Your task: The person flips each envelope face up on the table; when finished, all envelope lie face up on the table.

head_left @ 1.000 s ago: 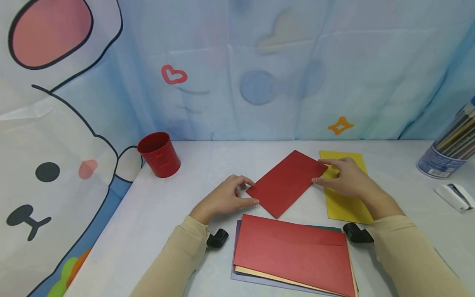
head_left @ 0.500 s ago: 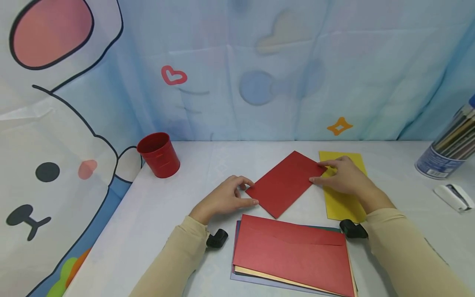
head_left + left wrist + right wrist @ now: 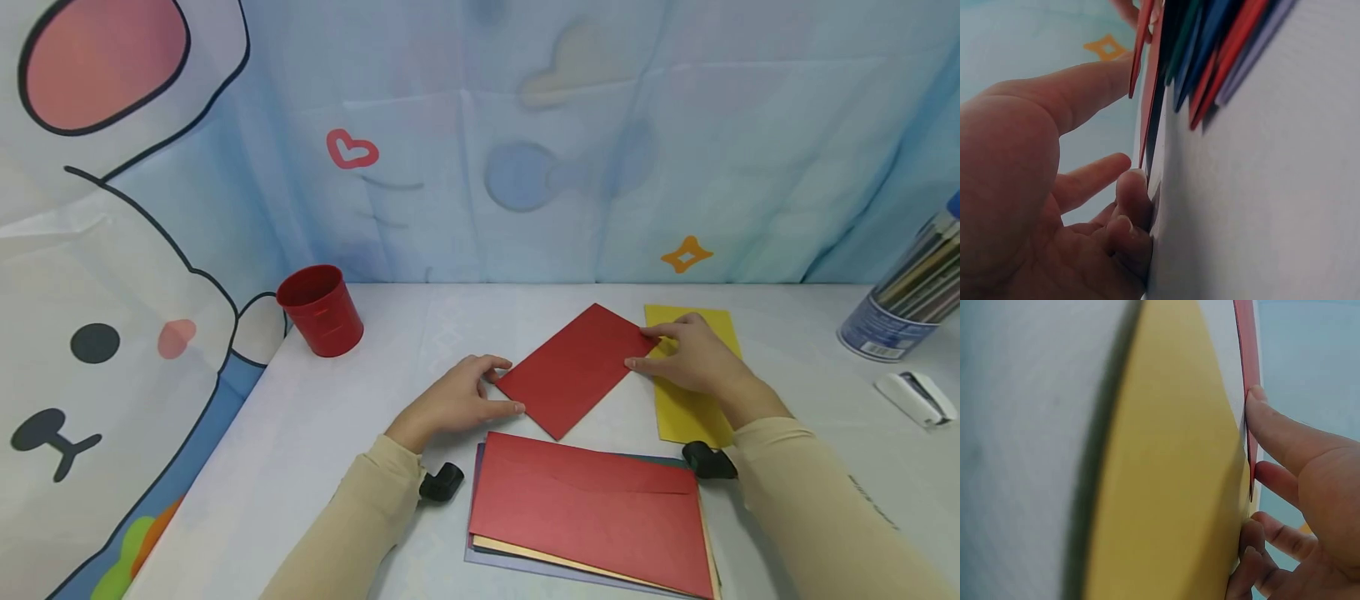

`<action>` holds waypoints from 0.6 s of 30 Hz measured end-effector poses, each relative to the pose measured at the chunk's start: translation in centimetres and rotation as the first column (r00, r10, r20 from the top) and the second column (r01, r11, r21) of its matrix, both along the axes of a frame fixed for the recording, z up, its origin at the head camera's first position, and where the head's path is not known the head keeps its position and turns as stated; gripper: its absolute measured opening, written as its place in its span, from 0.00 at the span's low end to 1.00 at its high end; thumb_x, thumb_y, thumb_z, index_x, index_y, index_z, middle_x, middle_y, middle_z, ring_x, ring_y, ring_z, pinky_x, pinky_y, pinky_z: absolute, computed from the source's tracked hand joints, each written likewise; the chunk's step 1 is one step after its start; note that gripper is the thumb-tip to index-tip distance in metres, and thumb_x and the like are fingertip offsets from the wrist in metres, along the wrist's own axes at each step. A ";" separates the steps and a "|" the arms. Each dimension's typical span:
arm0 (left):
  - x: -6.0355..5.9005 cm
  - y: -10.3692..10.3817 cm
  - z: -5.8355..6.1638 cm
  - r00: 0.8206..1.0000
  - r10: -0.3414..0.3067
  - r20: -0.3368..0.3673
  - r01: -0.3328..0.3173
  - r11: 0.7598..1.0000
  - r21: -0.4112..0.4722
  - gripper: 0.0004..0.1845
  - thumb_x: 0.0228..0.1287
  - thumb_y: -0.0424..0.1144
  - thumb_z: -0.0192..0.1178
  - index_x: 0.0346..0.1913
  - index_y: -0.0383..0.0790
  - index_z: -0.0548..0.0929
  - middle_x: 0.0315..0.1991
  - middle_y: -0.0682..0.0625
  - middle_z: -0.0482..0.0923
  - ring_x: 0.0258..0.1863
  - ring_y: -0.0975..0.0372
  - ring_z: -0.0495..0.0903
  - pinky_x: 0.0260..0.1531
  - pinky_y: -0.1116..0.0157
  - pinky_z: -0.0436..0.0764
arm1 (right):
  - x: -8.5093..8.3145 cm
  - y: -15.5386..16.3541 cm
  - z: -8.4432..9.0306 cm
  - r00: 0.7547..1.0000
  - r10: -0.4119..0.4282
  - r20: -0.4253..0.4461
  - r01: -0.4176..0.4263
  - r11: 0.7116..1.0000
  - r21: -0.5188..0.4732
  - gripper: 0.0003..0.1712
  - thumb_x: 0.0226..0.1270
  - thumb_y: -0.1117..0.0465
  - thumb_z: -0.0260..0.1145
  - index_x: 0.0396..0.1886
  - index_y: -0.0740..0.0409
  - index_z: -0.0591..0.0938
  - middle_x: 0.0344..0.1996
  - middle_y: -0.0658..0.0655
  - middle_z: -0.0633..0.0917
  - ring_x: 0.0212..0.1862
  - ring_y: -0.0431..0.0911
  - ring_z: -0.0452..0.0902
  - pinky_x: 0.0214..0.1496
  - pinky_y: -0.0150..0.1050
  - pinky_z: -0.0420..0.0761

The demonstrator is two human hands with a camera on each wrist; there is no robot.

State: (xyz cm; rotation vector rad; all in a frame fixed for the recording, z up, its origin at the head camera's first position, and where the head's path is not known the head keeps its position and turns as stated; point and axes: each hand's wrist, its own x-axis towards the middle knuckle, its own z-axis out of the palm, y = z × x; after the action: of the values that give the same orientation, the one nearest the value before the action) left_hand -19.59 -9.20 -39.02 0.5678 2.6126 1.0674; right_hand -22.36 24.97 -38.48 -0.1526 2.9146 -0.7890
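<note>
A plain red envelope point(image 3: 577, 371) lies slanted in the middle of the white table, no flap showing on its upper face. At its left corner, my left hand point(image 3: 457, 396) holds it between the thumb and fingers on adjoining edges. My right hand point(image 3: 693, 357) holds the opposite corner the same way, its thumb on the lower edge. That corner overlaps a yellow envelope point(image 3: 686, 417), which lies under my right hand and is partly hidden. In the right wrist view, the red envelope point(image 3: 1249, 350) appears edge-on, with the thumb against it.
Nearest me lies a stack of coloured envelopes point(image 3: 585, 517), a red one with a flap on top. A red cup point(image 3: 322, 312) stands back left. At right are a tub of pencils point(image 3: 892, 321) and a white stapler-like object point(image 3: 917, 400). A printed curtain point(image 3: 450, 167) hangs behind.
My right hand and forearm have shifted slightly left, with the fingers further onto the red envelope's corner. The left hand and the envelope look nearly unmoved.
</note>
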 end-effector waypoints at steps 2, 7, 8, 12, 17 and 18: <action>0.0 0.1 0.0 1.000 0.003 0.004 -0.003 1.000 0.002 0.36 0.60 0.51 0.73 0.69 0.44 0.74 0.55 0.51 0.75 0.35 0.62 0.75 0.35 0.64 0.76 | 0.0 0.0 0.0 1.000 0.003 -0.001 -0.003 1.000 -0.002 0.47 0.63 0.40 0.72 0.69 0.70 0.71 0.64 0.80 0.59 0.64 0.72 0.56 0.60 0.67 0.68; -0.1 0.1 0.0 1.000 0.006 0.023 -0.007 1.000 0.022 0.37 0.57 0.46 0.76 0.69 0.45 0.74 0.53 0.53 0.74 0.31 0.62 0.75 0.34 0.65 0.74 | 0.0 -0.1 -0.1 1.000 0.005 -0.003 -0.005 1.000 0.003 0.47 0.64 0.40 0.71 0.70 0.69 0.71 0.65 0.80 0.58 0.64 0.72 0.56 0.60 0.68 0.68; -0.1 0.1 0.0 1.000 0.005 0.024 -0.006 1.000 0.028 0.37 0.56 0.45 0.76 0.68 0.46 0.74 0.53 0.52 0.74 0.31 0.62 0.75 0.33 0.65 0.74 | 0.0 -0.1 -0.2 1.000 0.005 -0.005 -0.005 1.000 0.004 0.47 0.63 0.40 0.71 0.70 0.69 0.71 0.64 0.80 0.59 0.64 0.72 0.56 0.60 0.68 0.69; -0.1 0.2 -0.1 1.000 -0.001 0.005 0.001 1.000 0.016 0.36 0.55 0.43 0.77 0.68 0.49 0.75 0.51 0.53 0.73 0.29 0.63 0.74 0.32 0.65 0.73 | 0.0 -0.1 -0.2 1.000 0.006 -0.006 -0.006 1.000 0.004 0.48 0.63 0.39 0.71 0.70 0.69 0.70 0.63 0.80 0.59 0.63 0.72 0.57 0.59 0.67 0.69; 0.0 0.3 -0.1 0.999 -0.022 -0.029 0.022 1.000 0.015 0.34 0.56 0.42 0.76 0.67 0.50 0.77 0.50 0.52 0.73 0.28 0.63 0.74 0.32 0.66 0.73 | 0.0 -0.1 -0.1 1.000 0.008 -0.002 -0.008 1.000 0.010 0.48 0.63 0.40 0.71 0.71 0.68 0.70 0.63 0.80 0.59 0.63 0.72 0.57 0.59 0.67 0.69; 0.0 0.3 -0.1 0.999 -0.024 -0.033 0.025 1.000 0.019 0.33 0.56 0.42 0.77 0.66 0.50 0.78 0.50 0.52 0.73 0.28 0.63 0.74 0.32 0.66 0.73 | 0.0 -0.1 -0.2 1.000 0.008 0.000 -0.008 1.000 0.011 0.48 0.63 0.39 0.71 0.71 0.68 0.70 0.63 0.80 0.59 0.63 0.72 0.57 0.59 0.67 0.69</action>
State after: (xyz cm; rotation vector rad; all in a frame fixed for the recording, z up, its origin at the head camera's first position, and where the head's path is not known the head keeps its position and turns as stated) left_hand -19.56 -8.85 -39.15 0.6259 2.6192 1.0858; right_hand -22.39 24.86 -38.63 -0.1638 2.9162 -0.7721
